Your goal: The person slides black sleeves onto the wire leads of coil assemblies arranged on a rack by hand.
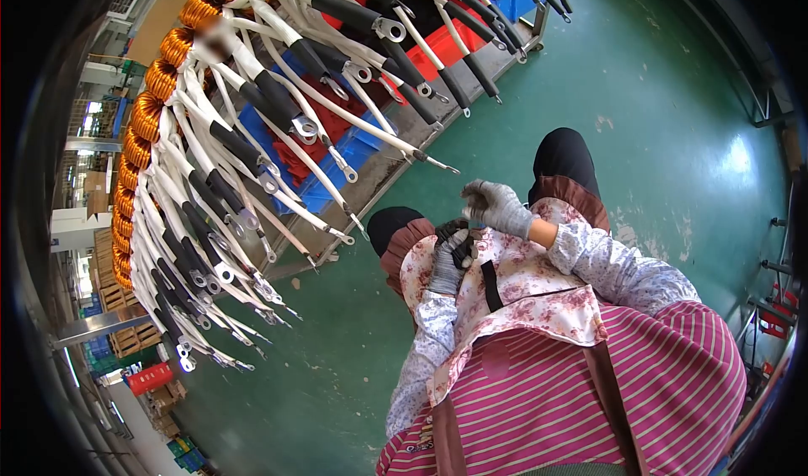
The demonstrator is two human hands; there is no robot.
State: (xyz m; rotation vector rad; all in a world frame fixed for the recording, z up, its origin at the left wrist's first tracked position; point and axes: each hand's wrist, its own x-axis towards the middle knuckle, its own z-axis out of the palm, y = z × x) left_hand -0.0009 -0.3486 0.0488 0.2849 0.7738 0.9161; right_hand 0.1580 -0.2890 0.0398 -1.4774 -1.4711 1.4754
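Observation:
My left hand (450,261), in a grey glove, is closed above my lap. Dark material shows at its fingers, but I cannot tell whether it is a held thing or part of the glove. My right hand (498,207), also gloved in grey, is raised just beside it with the fingers curled in a pinch; what lies between them is too small to make out. Under both hands spreads a floral apron (539,265). A short black strip (491,287), like a piece of sleeve, shows on the apron.
Copper-coloured wound coils (147,116) hang in a row at the left. White cables with black sleeves (341,9) and metal ring lugs (390,29) fan out from them toward me. Below stands a metal-edged cart (383,173) with a blue bin (353,152). Green floor (656,106) surrounds my legs.

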